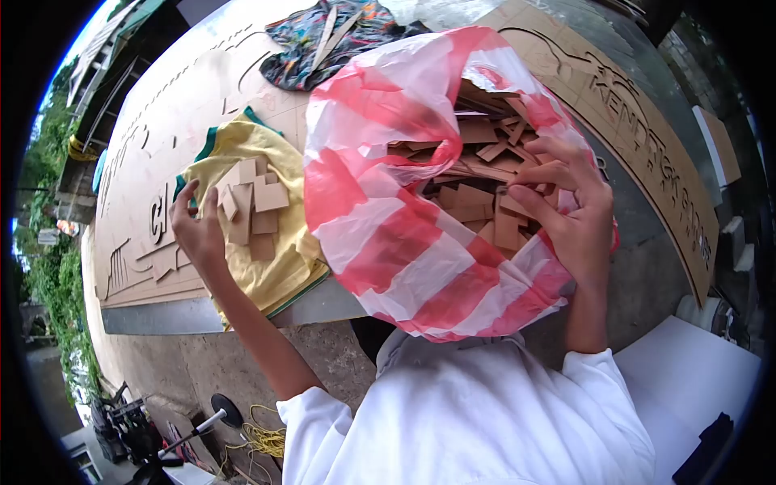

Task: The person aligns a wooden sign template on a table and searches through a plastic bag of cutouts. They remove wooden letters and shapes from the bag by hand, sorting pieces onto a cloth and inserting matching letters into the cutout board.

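A red and white striped plastic bag [388, 234] lies open in front of me, filled with many flat brown pieces [477, 206]. My right hand [566, 202] reaches over the bag's right side, fingertips pinched at the pieces; what they hold is too small to make out. To the left, a yellow cloth with green edges [283, 234] carries a small pile of similar brown pieces [255, 198]. Beside that pile's left edge, my left hand [198, 222] is raised with thumb and fingers apart, nothing between them.
Large brown boards with cut lettering lie at the left [129, 210] and right [647, 121]. A dark patterned cloth [307, 48] with two pointed strips sits at the back. White panel [687, 388] at lower right; yellow cord [263, 440] on the ground at lower left.
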Demonstrator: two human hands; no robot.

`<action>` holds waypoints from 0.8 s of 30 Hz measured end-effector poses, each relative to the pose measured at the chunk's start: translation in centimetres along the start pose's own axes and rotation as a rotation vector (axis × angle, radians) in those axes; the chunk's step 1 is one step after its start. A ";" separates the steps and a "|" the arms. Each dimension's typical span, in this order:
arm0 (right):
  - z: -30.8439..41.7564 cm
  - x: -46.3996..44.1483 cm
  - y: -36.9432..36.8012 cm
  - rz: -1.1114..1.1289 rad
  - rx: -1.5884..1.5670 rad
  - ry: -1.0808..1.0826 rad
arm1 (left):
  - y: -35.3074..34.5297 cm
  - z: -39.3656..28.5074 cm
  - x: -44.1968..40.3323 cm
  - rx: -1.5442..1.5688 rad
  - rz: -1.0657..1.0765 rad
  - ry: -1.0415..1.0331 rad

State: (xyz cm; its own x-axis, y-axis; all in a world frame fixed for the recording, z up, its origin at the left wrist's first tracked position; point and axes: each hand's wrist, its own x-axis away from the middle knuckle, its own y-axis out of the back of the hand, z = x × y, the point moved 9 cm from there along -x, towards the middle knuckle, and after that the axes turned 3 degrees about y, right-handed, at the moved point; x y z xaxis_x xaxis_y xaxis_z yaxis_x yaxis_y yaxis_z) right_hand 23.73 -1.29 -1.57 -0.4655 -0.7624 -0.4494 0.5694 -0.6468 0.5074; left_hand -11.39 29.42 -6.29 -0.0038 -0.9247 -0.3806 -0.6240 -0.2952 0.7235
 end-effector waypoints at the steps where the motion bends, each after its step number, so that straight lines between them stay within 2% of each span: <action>1: -0.6 0.4 0.8 -0.062 -0.064 -0.010 | 0.3 0.6 0.1 0.186 -0.019 -0.015; 2: -0.6 0.7 1.6 -0.054 -0.068 -0.041 | 2.0 -2.1 1.9 0.181 -0.071 -0.039; 4: -0.7 0.7 3.1 -0.052 -0.068 -0.065 | 3.5 -5.8 4.8 0.378 -0.088 -0.058; 6: 0.9 0.3 3.3 0.038 0.344 0.163 | 4.2 -9.8 7.7 0.478 -0.050 -0.131; 7: 0.9 0.3 3.5 0.038 0.352 0.164 | 4.4 -11.5 9.0 0.517 -0.021 -0.205; 8: 0.4 0.4 3.0 0.130 0.496 0.120 | 4.4 -13.0 10.2 0.525 -0.018 -0.205; 9: -0.4 0.7 2.6 0.221 0.639 0.074 | 4.5 -15.3 11.7 0.608 0.025 -0.304; 10: -0.8 0.9 2.5 0.276 0.659 0.052 | 4.5 -17.4 13.1 0.689 0.070 -0.406; 13: -0.9 1.0 2.7 0.317 0.679 0.044 | 3.7 -20.1 15.9 0.732 0.186 -0.474; 17: 0.2 0.4 3.1 0.273 0.695 0.188 | 3.0 -21.3 17.5 0.729 0.203 -0.505; 19: 2.3 -0.2 4.1 0.087 0.797 0.319 | 3.3 -21.6 18.0 0.696 0.196 -0.542; 20: 2.4 -0.2 4.3 0.084 0.797 0.318 | 3.7 -22.0 18.3 0.675 0.156 -0.570; 22: 2.9 -0.2 6.0 -0.047 0.487 0.301 | 4.0 -22.6 18.9 0.661 0.164 -0.598; 23: 2.9 -0.1 6.3 -0.051 0.493 0.299 | 4.1 -23.0 19.3 0.649 0.174 -0.624; 24: 1.9 0.0 7.7 -0.115 0.267 0.173 | 3.9 -23.3 19.5 0.657 0.184 -0.603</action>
State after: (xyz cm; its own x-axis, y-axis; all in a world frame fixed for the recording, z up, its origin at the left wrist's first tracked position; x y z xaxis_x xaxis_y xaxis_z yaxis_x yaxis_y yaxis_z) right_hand 26.86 -6.30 3.76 -0.3813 -0.6844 -0.6215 0.3113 -0.7281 0.6107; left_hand 4.30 4.63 2.59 -0.4403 -0.6067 -0.6618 -0.8920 0.2118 0.3992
